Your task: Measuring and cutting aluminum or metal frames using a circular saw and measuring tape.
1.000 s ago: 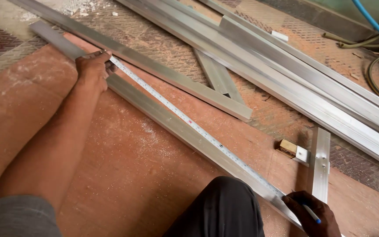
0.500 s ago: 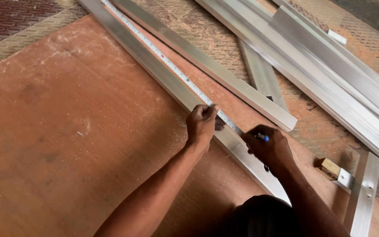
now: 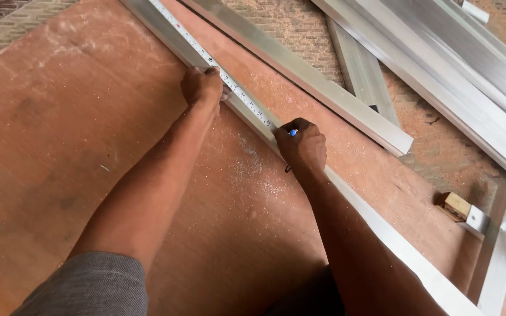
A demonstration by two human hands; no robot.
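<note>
A long aluminium bar (image 3: 382,234) lies diagonally across a reddish plywood board (image 3: 60,134). A white measuring tape (image 3: 194,41) runs along the top of the bar. My left hand (image 3: 202,86) presses down on the tape and bar. A little further down the bar, my right hand (image 3: 301,145) grips a pen with a blue cap (image 3: 292,133), its tip on the bar beside the tape.
More aluminium bars lie to the right: one parallel bar (image 3: 300,73), a short piece (image 3: 358,70) and a stack of long ones (image 3: 469,88). A small wooden block (image 3: 455,206) and a drilled bracket (image 3: 502,246) sit at the right. Metal dust speckles the board.
The view has shifted and both hands now sit further up the bar. The left hand still presses the tape; the right hand holds the pen at the tape's edge.
</note>
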